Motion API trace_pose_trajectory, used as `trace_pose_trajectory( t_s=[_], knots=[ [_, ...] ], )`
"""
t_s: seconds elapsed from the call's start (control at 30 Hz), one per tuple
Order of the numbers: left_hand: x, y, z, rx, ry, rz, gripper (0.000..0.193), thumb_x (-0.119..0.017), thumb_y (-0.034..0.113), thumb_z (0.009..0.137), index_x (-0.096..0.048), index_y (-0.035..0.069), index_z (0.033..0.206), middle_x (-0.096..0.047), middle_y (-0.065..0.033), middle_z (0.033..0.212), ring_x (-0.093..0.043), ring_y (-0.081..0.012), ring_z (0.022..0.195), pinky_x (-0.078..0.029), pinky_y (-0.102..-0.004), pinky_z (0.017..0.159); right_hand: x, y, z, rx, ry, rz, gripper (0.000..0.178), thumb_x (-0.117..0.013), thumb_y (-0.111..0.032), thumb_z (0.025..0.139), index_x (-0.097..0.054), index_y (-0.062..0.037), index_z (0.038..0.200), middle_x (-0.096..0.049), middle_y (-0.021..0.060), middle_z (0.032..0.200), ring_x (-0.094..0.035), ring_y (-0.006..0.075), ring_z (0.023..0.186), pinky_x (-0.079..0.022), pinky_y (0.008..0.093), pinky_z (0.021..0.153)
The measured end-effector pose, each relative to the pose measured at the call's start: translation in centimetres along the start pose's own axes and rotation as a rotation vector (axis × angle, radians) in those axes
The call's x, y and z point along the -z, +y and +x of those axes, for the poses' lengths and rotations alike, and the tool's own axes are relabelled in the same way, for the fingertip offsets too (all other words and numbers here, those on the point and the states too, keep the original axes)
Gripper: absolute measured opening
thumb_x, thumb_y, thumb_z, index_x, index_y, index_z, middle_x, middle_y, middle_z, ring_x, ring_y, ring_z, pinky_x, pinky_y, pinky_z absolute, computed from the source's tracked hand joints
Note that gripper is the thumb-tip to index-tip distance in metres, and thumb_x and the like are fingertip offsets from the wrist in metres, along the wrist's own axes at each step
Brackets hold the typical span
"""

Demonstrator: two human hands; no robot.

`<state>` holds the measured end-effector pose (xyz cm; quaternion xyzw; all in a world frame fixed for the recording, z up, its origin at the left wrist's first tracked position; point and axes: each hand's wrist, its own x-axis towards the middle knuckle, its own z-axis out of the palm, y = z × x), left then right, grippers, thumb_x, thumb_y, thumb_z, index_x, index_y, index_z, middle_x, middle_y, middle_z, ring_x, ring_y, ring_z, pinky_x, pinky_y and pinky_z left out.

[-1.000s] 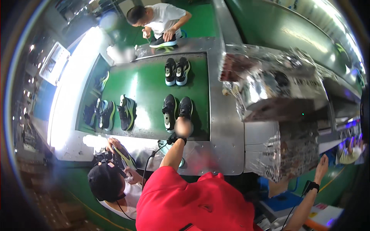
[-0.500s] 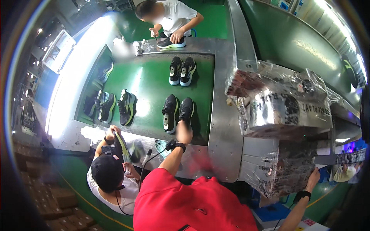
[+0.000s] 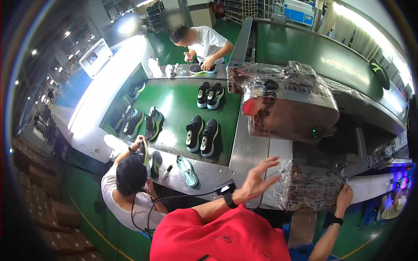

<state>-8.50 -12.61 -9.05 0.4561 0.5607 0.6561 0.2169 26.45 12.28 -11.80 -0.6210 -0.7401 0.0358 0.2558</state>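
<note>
My left hand [image 3: 257,180] is lifted over the metal edge of the line, fingers spread and holding nothing. It is close to a plastic-wrapped lower machine part [image 3: 305,188]. At the right end of that wrapped part, my right hand [image 3: 344,199] has its fingers bent around the corner; some fingertips are hidden. A pair of black shoes with pale soles [image 3: 201,137] stands on the green conveyor belt [image 3: 176,117], left of and beyond my left hand. Another black pair [image 3: 210,95] sits farther back on the belt.
Above my hands juts a wrapped machine housing [image 3: 291,111]. More shoes [image 3: 143,123] stand at the belt's left. A teal shoe-shaped piece [image 3: 187,171] lies on the metal ledge. One co-worker [image 3: 133,187] handles a shoe at near left; another [image 3: 204,48] works on a shoe across the belt.
My left hand has left the near pair of shoes and swung right toward the wrapped machine, fingers spreading. The right-hand shoe stays on the belt. The view has tilted up; my right hand remains at the corner.
</note>
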Motion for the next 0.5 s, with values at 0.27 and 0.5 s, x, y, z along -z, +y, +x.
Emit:
trace_pose_trajectory(
  t_s=[0.27,0.5],
  knots=[
    [-9.6,0.4,0.6,-0.250,-0.229,0.373,0.052,-0.069,0.031,0.087,-0.054,0.000,0.127,-0.044,-0.0203,0.143,-0.034,-0.0379,0.138,-0.023,-0.0513,0.115,0.8,-1.3,-0.2,0.092,-0.106,0.032,0.031,-0.044,-0.024,0.101,-0.062,0.0010,0.095,-0.063,0.0210,0.076,-0.061,0.0378,0.069,-0.042,0.0480,0.060],
    [-11.4,-0.6,-0.4,-0.242,-0.196,0.581,0.056,-0.066,0.040,0.088,-0.054,0.002,0.128,-0.045,-0.0193,0.141,-0.030,-0.0387,0.140,-0.014,-0.0544,0.118,-0.9,0.3,0.6,0.179,-0.063,0.015,0.032,-0.045,-0.023,0.101,-0.061,-0.0042,0.122,-0.067,0.0238,0.086,-0.064,0.0413,0.076,-0.048,0.0496,0.068]
  ],
)
